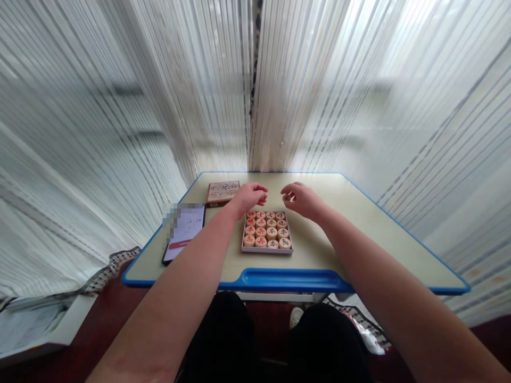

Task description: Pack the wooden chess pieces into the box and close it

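Observation:
A shallow white box (268,252) lies on the table, with several round wooden chess pieces (272,233) standing in rows in it, red characters on the left and black on the right. Just beyond its back left corner, my left hand (251,197) is raised with its fingers apart and nothing visible in them. My right hand (298,197) hovers past the back right corner, fingers curved and apart, also with nothing visible between them. The two hands face each other across a gap. Behind my left wrist is the printed box lid (222,192).
A phone (187,232) lies on the left side of the table, close to my left forearm. The pale table (371,234) has a blue edge and a blue front trough (293,277). Striped curtains (223,90) hang behind and around it. An open white box (66,331) is on the floor at left.

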Motion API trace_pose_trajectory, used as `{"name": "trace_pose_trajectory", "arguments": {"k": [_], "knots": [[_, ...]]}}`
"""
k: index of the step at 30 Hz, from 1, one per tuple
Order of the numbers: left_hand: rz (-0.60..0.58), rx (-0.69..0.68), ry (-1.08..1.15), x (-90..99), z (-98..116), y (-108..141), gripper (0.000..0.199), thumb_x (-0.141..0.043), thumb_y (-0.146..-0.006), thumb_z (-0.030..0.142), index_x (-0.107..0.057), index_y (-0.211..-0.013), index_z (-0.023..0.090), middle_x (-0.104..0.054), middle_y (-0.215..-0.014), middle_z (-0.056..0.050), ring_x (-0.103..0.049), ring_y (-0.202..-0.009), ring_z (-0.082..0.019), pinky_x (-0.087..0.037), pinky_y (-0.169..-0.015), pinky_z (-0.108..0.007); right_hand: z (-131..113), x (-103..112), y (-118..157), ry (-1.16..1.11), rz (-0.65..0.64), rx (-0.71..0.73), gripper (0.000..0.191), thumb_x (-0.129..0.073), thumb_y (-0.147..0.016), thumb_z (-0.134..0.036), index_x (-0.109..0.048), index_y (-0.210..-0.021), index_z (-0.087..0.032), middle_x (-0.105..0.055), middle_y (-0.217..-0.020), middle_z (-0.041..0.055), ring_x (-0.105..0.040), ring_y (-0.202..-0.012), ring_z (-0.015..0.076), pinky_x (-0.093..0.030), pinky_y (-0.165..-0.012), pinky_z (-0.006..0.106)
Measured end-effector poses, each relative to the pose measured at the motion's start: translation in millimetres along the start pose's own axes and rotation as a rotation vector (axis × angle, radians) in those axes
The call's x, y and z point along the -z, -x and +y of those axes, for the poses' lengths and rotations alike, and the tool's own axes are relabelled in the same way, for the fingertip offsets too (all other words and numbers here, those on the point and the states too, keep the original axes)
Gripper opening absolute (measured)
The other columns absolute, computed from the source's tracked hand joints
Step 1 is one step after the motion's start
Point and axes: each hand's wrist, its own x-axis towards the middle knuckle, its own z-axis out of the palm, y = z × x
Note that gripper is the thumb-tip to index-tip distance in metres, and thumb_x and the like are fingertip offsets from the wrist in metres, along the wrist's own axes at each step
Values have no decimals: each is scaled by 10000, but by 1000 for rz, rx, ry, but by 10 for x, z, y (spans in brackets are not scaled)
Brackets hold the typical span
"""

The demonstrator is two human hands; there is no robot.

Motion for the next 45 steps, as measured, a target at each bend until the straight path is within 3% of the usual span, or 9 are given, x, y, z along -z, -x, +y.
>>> {"name": "trace_pose_trajectory", "arguments": {"k": [4, 11, 23, 26, 28, 30, 34, 41, 45], "knots": [[-42, -20, -16, 5, -14, 0, 115, -593, -665, 111, -606, -777, 86, -589, -603, -24, -566, -594, -99, -502, -675, -293, -37, -4, 11, -98, 121, 92, 260, -569, -643, -110, -599, -896, -164, -557, -884, 52, -544, -669, 106, -463, -650, 234], [-232, -20, 36, -1, 11, 54, 384, -718, -614, 376, -643, -837, 73, -648, -730, -85, -612, -707, -148, -496, -754, -358, -168, 33, 50, -262, 186, 208, 202, -588, -677, -185, -577, -877, -164, -575, -796, 39, -548, -656, 118, -489, -641, 266], [-256, -13, 88, -16, 129, 118, 271, -675, -670, 302, -631, -828, 87, -655, -743, -85, -611, -697, -134, -493, -680, -298, -221, 108, 83, -181, 180, 223, 147, -603, -686, -260, -603, -797, -164, -578, -770, 40, -499, -640, 120, -430, -600, 260], [-117, -104, -19, -9, 90, 74, 271, -628, -693, 350, -629, -793, 98, -652, -777, -86, -583, -661, -118, -471, -590, -254, -236, 170, 95, -214, 68, 156, 186, -612, -681, -320, -607, -783, -165, -568, -739, 25, -487, -647, 123, -403, -599, 261], [24, -187, -128, 6, 48, 30, 283, -595, -703, 379, -630, -767, 105, -648, -760, -77, -554, -630, -108, -440, -543, -227, -264, 216, 112, -281, -88, 118, 233, -625, -667, -353, -612, -800, -163, -532, -706, 8, -460, -631, 114, -380, -576, 250], [78, -220, -219, 28, 6, -5, 277, -573, -704, 374, -638, -754, 109, -648, -744, -68, -543, -629, -108, -429, -547, -223, -304, 251, 136, -355, -266, 110, 282, -643, -649, -382, -614, -823, -162, -469, -664, -16, -420, -606, 102, -349, -546, 237], [13, -184, -413, 65, -30, -3, 225, -587, -653, 293, -676, -775, 126, -656, -720, -45, -548, -650, -120, -431, -615, -237, -367, 275, 171, -427, -512, 141, 338, -663, -630, -410, -612, -858, -166, -378, -626, -44, -363, -581, 89, -309, -530, 232], [-179, -38, -588, 56, 39, 100, 237, -604, -591, 286, -703, -726, 119, -595, -563, -9, -490, -537, -111, -373, -499, -216, -389, 301, 183, -417, -601, 106, 375, -686, -604, -413, -610, -875, -165, -455, -687, -27, -417, -640, 102, -342, -582, 238], [-210, -37, -603, 39, 74, 135, 244, -575, -605, 289, -699, -698, 100, -591, -568, -14, -484, -538, -107, -360, -486, -205, -445, 301, 218, -396, -667, 113, 379, -680, -610, -420, -604, -885, -171, -517, -730, -12, -469, -674, 117, -382, -610, 242]]}}
